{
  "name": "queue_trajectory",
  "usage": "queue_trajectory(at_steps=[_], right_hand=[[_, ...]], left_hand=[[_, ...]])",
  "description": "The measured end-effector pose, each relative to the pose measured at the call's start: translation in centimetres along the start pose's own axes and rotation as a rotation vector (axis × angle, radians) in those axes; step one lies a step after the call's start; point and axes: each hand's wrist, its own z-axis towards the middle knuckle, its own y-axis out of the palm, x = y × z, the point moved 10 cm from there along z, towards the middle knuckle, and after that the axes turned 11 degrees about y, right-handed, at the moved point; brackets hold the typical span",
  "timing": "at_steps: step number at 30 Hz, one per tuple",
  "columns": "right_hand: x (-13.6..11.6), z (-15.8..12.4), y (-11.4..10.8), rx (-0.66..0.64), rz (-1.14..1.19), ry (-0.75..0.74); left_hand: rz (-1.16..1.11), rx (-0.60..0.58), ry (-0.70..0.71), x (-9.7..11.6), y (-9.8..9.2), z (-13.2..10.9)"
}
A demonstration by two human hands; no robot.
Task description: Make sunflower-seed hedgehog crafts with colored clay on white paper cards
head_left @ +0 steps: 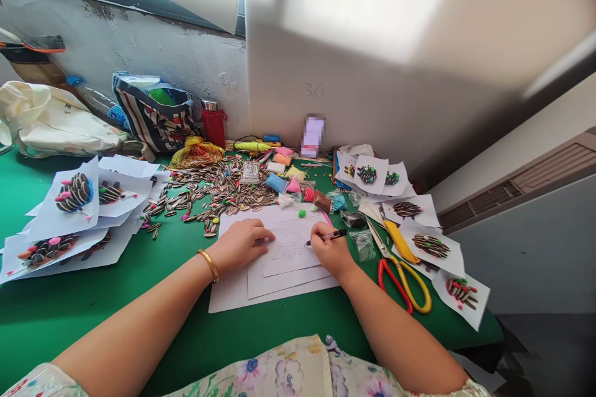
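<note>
- The right hand [328, 252] is clamped on a pen [329, 236], whose tip touches the top sheet [298, 263] beside a small dotted hedgehog outline [288, 247].
- The left hand [242, 245] rests on the sheet's left edge with fingers curled under, gripping nothing. A bangle [208, 264] circles the wrist.
- The sheet lies on a paper stack [233, 298] mid-worktop [93, 316].
- Seeds [209, 189] are heaped behind the stack.
- Scissors [404, 279] lie just right of the right hand.

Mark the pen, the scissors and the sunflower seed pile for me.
pen [333, 235], head view, on the dark barrel, about mid-length.
scissors [388, 256], head view, at the pivot where the blades meet the handles.
sunflower seed pile [218, 189], head view, middle of the heap.
</note>
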Motion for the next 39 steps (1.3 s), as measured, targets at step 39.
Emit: queue_trajectory(at_steps=[39], right_hand=[[-1.1,1.5,-1.8,0.037,-0.800,-0.319]], left_hand=[[0.093,0.105,0.055,0.9,-0.8,-0.2]])
